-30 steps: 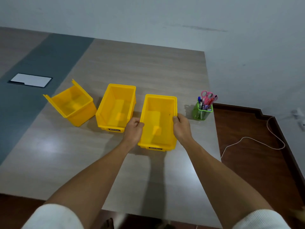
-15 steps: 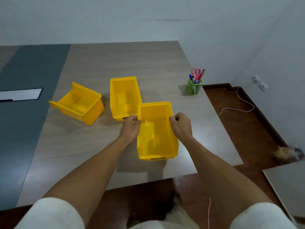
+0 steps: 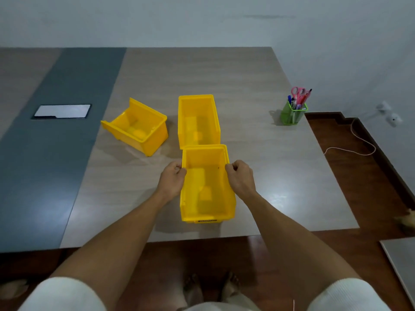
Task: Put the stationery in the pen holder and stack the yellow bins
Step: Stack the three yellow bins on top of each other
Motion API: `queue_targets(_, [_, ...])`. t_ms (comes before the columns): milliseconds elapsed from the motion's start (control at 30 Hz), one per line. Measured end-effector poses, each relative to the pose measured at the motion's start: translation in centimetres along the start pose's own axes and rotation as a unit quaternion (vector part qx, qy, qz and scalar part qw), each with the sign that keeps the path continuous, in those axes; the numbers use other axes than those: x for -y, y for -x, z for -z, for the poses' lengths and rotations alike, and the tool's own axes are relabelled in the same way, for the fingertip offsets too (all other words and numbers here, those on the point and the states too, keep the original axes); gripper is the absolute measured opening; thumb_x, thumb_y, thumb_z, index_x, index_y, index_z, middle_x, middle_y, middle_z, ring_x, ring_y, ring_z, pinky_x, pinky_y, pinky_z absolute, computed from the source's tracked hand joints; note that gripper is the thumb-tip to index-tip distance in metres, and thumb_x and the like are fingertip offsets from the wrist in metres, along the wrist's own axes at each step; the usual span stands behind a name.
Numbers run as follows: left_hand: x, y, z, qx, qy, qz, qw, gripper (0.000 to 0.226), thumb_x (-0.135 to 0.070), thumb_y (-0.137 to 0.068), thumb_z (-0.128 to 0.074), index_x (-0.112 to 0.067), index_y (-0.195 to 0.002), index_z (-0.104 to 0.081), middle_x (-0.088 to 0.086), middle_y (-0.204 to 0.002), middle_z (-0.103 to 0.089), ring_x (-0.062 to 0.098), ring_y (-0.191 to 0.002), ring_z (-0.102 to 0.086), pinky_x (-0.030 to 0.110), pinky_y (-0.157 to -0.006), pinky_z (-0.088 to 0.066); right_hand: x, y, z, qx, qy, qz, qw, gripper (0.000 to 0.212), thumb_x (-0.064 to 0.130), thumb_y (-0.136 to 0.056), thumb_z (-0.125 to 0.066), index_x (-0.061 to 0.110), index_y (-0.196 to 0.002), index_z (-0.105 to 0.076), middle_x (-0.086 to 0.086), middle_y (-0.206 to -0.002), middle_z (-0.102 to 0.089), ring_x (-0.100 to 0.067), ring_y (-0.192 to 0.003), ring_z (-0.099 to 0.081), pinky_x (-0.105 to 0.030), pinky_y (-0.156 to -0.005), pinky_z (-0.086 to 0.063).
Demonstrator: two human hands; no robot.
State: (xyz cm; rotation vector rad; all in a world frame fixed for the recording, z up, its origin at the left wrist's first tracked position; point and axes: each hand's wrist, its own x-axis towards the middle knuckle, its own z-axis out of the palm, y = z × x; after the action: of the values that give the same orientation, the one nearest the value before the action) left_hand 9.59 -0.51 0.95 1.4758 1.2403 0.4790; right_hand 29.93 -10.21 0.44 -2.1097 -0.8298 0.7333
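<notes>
Three yellow bins are on the table. The nearest yellow bin [image 3: 206,187] is gripped on its side rims by my left hand [image 3: 173,178] and my right hand [image 3: 240,178], close to the table's front edge. Right behind it, almost touching, stands the middle yellow bin [image 3: 197,120]. The left yellow bin [image 3: 137,126] sits turned at an angle further left. A green pen holder [image 3: 293,113] with pink scissors and pens in it stands near the table's right edge.
The table [image 3: 280,176] is wood-grain with a grey strip on the left holding a white cover plate [image 3: 61,111]. Beyond its right edge the dark floor carries a white cable [image 3: 359,140]. Another surface's corner [image 3: 402,254] shows at the lower right.
Both hands have drawn the held bin toward me, from beside the middle bin to in front of it. My view has shifted, so the pen holder now appears further right.
</notes>
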Motion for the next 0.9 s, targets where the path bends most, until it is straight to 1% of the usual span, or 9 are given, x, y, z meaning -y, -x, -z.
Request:
queue_targets(200, [1.0,-0.8,0.5,-0.023,-0.002,0.009,1.000,0.018,-0.009,-0.102,-0.052,-0.022,-0.093,-0.060,0.019,-0.103,-0.071,0.042,-0.099,-0.068,0.055,-0.087,-0.054,0.4,-0.6,-1.1,0.018,-0.003,0.010,1.000,0.027,0.028,-0.101,-0.053,0.010,-0.082,-0.055,-0.001,-0.074,-0.055,-0.013,-0.065,-0.048,-0.032,-0.057,-0.041])
queue_targets(333, [1.2,-1.2,0.2,-0.022,0.012,0.016,1.000,0.011,-0.013,-0.105,-0.051,-0.017,-0.102,-0.061,0.006,-0.096,-0.070,0.032,-0.096,-0.067,0.048,-0.086,-0.054,0.2,-0.8,-1.4,0.019,-0.015,0.008,1.000,0.028,0.031,-0.101,-0.055,0.011,-0.082,-0.055,0.000,-0.073,-0.054,-0.012,-0.064,-0.047,-0.028,-0.055,-0.041])
queue_targets(400, [1.5,-1.3,0.2,-0.027,0.019,0.024,0.999,0.013,-0.021,-0.105,-0.052,-0.015,-0.110,-0.062,0.005,-0.104,-0.070,0.030,-0.102,-0.068,0.047,-0.091,-0.054,0.1,-0.7,-1.4,0.010,-0.034,0.004,0.999,0.031,0.037,-0.101,-0.056,0.010,-0.085,-0.057,0.000,-0.076,-0.056,-0.013,-0.067,-0.050,-0.029,-0.058,-0.043])
queue_targets(533, [1.2,-2.0,1.0,-0.063,0.027,0.033,0.997,0.032,-0.042,-0.102,-0.055,-0.016,-0.118,-0.065,0.003,-0.115,-0.071,0.023,-0.110,-0.066,0.040,-0.093,-0.052,0.6,-1.7,-1.2,-0.002,-0.063,0.007,0.998,0.038,0.045,-0.101,-0.052,0.012,-0.116,-0.062,-0.004,-0.106,-0.068,-0.020,-0.096,-0.065,-0.038,-0.078,-0.057])
queue_targets(600, [0.3,-3.2,1.6,-0.074,0.014,0.012,0.997,0.036,-0.042,-0.103,-0.052,-0.015,-0.123,-0.066,0.004,-0.121,-0.069,0.021,-0.113,-0.063,0.035,-0.093,-0.048,1.9,-2.9,-0.9,0.002,-0.075,0.007,0.997,0.050,0.046,-0.102,-0.051,0.010,-0.136,-0.055,-0.010,-0.126,-0.066,-0.024,-0.113,-0.064,-0.046,-0.092,-0.057])
queue_targets(633, [-0.4,-3.8,1.8,-0.075,0.008,-0.001,0.997,0.037,-0.039,-0.104,-0.052,-0.013,-0.127,-0.064,0.006,-0.127,-0.068,0.021,-0.117,-0.062,0.034,-0.095,-0.046,2.7,-3.6,-0.7,0.005,-0.072,0.015,0.997,0.053,0.044,-0.103,-0.050,0.009,-0.142,-0.051,-0.012,-0.133,-0.063,-0.025,-0.119,-0.061,-0.042,-0.097,-0.053])
queue_targets(733, [-2.3,-6.6,2.5,-0.078,0.012,-0.019,0.997,0.045,-0.030,-0.105,-0.051,-0.006,-0.143,-0.053,0.012,-0.145,-0.058,0.025,-0.133,-0.055,0.032,-0.105,-0.042,5.0,-6.3,-0.6,0.012,-0.047,0.053,0.997,0.054,0.039,-0.106,-0.046,0.006,-0.148,-0.045,-0.013,-0.144,-0.056,-0.026,-0.130,-0.054,-0.030,-0.097,-0.041])
queue_targets(800, [-3.0,-8.8,2.6,-0.082,0.011,-0.015,0.996,0.048,-0.030,-0.105,-0.053,-0.004,-0.145,-0.051,0.013,-0.146,-0.057,0.026,-0.135,-0.054,0.032,-0.108,-0.041,6.1,-8.1,-0.8,0.011,-0.040,0.062,0.997,0.053,0.038,-0.107,-0.045,0.006,-0.150,-0.043,-0.013,-0.147,-0.053,-0.026,-0.133,-0.051,-0.029,-0.096,-0.039])
queue_targets(900, [-3.3,-11.6,2.5,-0.091,0.012,0.005,0.996,0.047,-0.032,-0.101,-0.057,-0.007,-0.141,-0.056,0.012,-0.141,-0.062,0.026,-0.131,-0.058,0.044,-0.112,-0.044,7.1,-10.4,-1.1,0.012,-0.023,0.056,0.998,0.054,0.038,-0.107,-0.044,0.006,-0.151,-0.042,-0.013,-0.149,-0.051,-0.028,-0.135,-0.050,-0.033,-0.098,-0.039])
